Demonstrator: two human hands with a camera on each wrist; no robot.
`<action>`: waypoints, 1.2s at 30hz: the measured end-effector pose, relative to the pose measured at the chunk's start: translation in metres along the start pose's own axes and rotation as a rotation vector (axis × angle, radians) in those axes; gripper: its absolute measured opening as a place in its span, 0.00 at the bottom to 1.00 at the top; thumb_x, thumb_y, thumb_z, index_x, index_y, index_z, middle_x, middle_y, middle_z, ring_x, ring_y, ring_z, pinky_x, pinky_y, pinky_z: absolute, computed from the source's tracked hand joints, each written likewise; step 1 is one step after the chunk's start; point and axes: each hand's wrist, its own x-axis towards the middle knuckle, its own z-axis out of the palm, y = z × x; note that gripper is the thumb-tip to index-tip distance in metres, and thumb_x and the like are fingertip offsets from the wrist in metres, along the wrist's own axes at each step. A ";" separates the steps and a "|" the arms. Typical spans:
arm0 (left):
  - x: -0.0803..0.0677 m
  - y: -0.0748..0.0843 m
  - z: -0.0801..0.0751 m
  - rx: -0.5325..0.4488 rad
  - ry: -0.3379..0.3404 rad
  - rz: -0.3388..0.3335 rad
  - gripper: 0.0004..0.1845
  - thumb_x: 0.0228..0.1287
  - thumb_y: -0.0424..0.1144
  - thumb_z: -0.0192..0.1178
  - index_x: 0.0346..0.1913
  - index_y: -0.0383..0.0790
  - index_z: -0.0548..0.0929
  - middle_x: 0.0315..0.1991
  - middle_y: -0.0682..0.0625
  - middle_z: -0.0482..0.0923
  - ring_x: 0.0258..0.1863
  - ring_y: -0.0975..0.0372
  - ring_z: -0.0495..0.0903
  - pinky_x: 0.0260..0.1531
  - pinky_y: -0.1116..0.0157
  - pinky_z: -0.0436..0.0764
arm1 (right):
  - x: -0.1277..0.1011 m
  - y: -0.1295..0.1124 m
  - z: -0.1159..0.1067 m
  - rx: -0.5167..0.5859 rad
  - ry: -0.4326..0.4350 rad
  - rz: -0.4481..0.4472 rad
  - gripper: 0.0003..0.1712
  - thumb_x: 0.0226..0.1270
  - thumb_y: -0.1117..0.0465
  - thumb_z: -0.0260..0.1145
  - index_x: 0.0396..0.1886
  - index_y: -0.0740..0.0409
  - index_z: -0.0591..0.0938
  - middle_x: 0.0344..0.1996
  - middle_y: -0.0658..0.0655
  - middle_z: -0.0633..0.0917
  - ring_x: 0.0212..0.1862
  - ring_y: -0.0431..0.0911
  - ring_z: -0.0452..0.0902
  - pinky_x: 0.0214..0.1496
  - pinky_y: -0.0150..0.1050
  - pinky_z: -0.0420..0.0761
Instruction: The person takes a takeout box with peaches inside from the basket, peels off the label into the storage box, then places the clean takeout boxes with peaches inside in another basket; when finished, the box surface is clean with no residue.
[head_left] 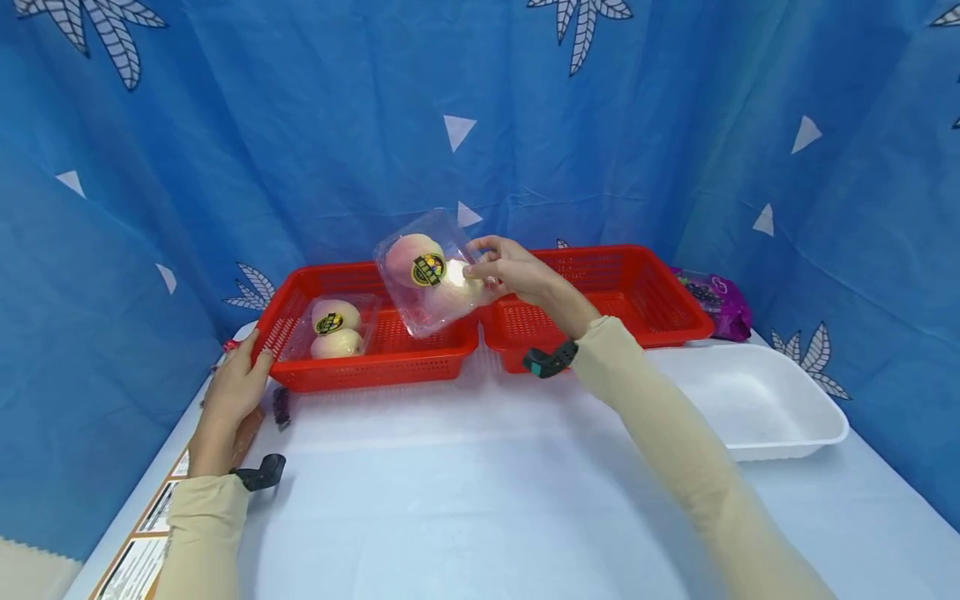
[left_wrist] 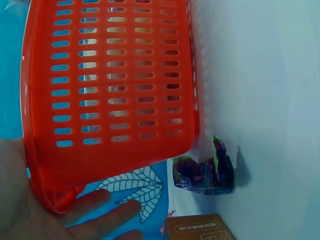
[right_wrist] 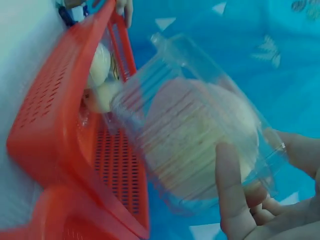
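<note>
My right hand (head_left: 513, 268) pinches the edge of a clear plastic pack of peaches (head_left: 416, 260), thumb on one face and fingers behind. The pack is tilted above the left red basket (head_left: 408, 367); it holds two pink and cream peaches under a dark yellow-printed label. Up close in the right wrist view, the clear ribbed wall of the pack (right_wrist: 185, 135) faces the camera. A second peach pack (head_left: 336, 329) lies inside the left end of that basket. My left hand (head_left: 238, 385) holds the basket's near left corner, with the rim between thumb and fingers.
Beside the left basket stands another red basket (head_left: 600, 312). A white tray (head_left: 750, 400) lies to the right, with a purple fruit bag (head_left: 723, 304) behind. Near my left hand are a small dark purple packet (left_wrist: 205, 172) and a brown box (left_wrist: 197, 227). Blue curtains hang behind.
</note>
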 end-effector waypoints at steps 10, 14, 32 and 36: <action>-0.005 0.007 -0.007 0.124 0.030 0.026 0.35 0.75 0.48 0.41 0.75 0.34 0.45 0.66 0.23 0.50 0.60 0.30 0.55 0.47 0.33 0.72 | -0.082 0.025 -0.039 -0.080 -0.321 -0.131 0.32 0.64 0.66 0.58 0.69 0.59 0.64 0.54 0.61 0.75 0.47 0.52 0.79 0.39 0.45 0.85; -0.009 0.025 -0.011 0.173 0.095 0.136 0.34 0.73 0.46 0.46 0.74 0.34 0.50 0.68 0.24 0.47 0.64 0.30 0.50 0.47 0.29 0.67 | -0.100 0.046 -0.043 -0.162 -0.411 -0.113 0.32 0.65 0.62 0.59 0.69 0.55 0.67 0.57 0.58 0.76 0.55 0.53 0.74 0.46 0.46 0.83; -0.043 0.115 0.043 0.119 -0.070 0.610 0.31 0.70 0.54 0.52 0.71 0.44 0.65 0.71 0.39 0.59 0.70 0.45 0.56 0.62 0.35 0.57 | -0.098 0.109 -0.029 -0.328 -0.297 -0.014 0.23 0.69 0.62 0.57 0.63 0.59 0.76 0.57 0.57 0.79 0.53 0.52 0.71 0.38 0.40 0.79; -0.046 0.112 0.046 0.128 -0.068 0.612 0.30 0.70 0.53 0.51 0.70 0.43 0.66 0.69 0.39 0.60 0.69 0.44 0.58 0.61 0.36 0.61 | -0.101 0.117 -0.021 -0.322 -0.181 -0.002 0.23 0.68 0.65 0.57 0.62 0.62 0.76 0.60 0.62 0.76 0.61 0.57 0.68 0.52 0.46 0.79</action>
